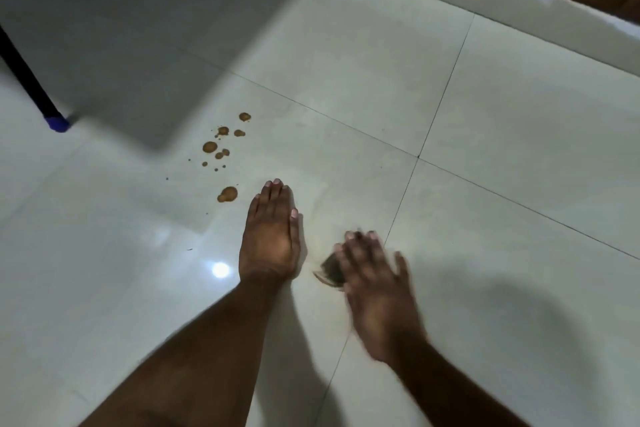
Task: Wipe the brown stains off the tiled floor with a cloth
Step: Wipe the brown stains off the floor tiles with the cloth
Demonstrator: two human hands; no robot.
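While the head camera looks down at pale glossy tiles, two bare forearms reach in from the bottom edge.

Left hand: the left hand (272,236) lies flat on the floor (502,136), palm down, fingers straight and closed side by side, pointing toward 12 o'clock; it holds nothing.

Right hand: the right hand (375,283) sits at about 4 o'clock from the left one, near it but apart, fingers spread and laid over something; it is smeared by motion blur.

Cloth: a small dark brownish wad, probably the cloth (330,271), pokes out from under the right hand's fingers at their 9 o'clock side, pressed to the tile between the two hands; the blur makes it hard to say whether the fingers curl round it or only press on it.

Brown stains: the brown stains (223,153) form a scatter of round drops at roughly 11 o'clock from the left hand's fingertips; the largest blob lies just beside those fingertips at 9 o'clock, the rest trail away toward 12 o'clock.

Surroundings: a black furniture leg (26,77) with a blue foot (58,122) stands at the far 9 o'clock edge; a pale raised ledge (519,7) runs across the 1 o'clock corner.

Light: a bright lamp reflection (220,270) shines on the tile just at 9 o'clock of the left wrist.
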